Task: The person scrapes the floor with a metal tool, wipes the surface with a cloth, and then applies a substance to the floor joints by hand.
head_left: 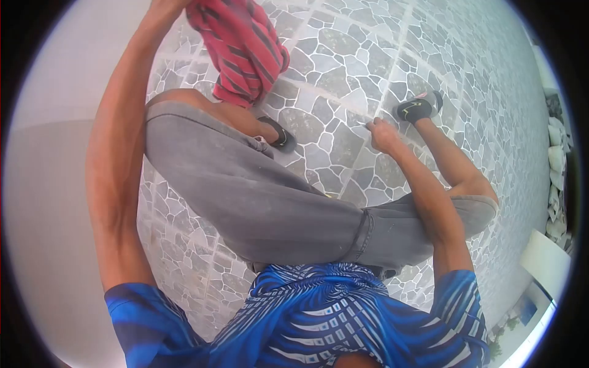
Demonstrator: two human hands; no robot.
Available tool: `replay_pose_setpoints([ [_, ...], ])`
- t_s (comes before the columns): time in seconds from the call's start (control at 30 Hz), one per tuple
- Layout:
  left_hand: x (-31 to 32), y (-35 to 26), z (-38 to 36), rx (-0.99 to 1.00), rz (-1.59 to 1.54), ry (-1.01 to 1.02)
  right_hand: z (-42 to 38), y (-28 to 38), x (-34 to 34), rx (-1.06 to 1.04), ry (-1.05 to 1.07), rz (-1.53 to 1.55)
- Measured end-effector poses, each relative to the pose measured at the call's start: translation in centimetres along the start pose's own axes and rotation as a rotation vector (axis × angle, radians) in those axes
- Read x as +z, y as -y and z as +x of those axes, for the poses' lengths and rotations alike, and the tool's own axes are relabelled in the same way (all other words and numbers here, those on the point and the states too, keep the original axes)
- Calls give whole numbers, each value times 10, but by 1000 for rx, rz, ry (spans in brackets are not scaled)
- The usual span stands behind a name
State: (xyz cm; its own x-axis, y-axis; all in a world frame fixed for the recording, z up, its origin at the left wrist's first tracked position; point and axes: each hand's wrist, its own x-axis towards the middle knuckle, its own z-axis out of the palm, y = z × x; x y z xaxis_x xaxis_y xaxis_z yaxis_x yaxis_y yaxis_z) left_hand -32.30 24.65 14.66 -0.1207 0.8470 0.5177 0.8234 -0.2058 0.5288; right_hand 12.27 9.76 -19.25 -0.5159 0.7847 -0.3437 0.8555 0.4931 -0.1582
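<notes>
At the top edge my left hand (169, 3) is partly cut off by the frame. A red cloth with dark stripes (242, 46) hangs down from it past my knee, looking like a shirt or similar garment. The hand is closed on the cloth, though its fingertips are out of sight. My right hand (384, 135) is low over the stone-patterned floor (334, 95), beside my shoe (416, 110). Its fingers are pinched together, and a small pale bit seems to show at the tips, too small to name.
A pale plain wall (55, 178) rises along the left. My other shoe (281, 135) is on the floor beside the hanging cloth. White sacks or stones (556, 165) line the far right, near a white block (545, 262).
</notes>
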Motion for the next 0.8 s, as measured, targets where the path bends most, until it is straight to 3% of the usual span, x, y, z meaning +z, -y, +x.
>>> replay_pose_setpoints([
  [0.07,-28,44,-4,12,267,-47,14,2,14,0,-26,-5],
  [0.1,-41,73,-2,-109,337,101,17,8,16,3,-23,-16],
  [0.2,-45,120,-20,-186,613,53,33,27,30,4,-30,-61],
  [0.3,-4,166,-59,-128,593,159,44,43,65,5,-47,-107],
  [0.37,47,203,-104,-90,689,399,44,51,82,-11,-42,-118],
  [0.5,158,286,-217,-123,511,870,38,46,99,-82,-224,-173],
  [0.57,200,308,-267,-347,292,969,35,43,96,-49,-203,-95],
  [0.6,217,300,-276,-508,364,951,38,38,92,-34,-196,-65],
  [0.8,233,303,-236,-616,425,1121,92,27,82,51,-198,-76],
])
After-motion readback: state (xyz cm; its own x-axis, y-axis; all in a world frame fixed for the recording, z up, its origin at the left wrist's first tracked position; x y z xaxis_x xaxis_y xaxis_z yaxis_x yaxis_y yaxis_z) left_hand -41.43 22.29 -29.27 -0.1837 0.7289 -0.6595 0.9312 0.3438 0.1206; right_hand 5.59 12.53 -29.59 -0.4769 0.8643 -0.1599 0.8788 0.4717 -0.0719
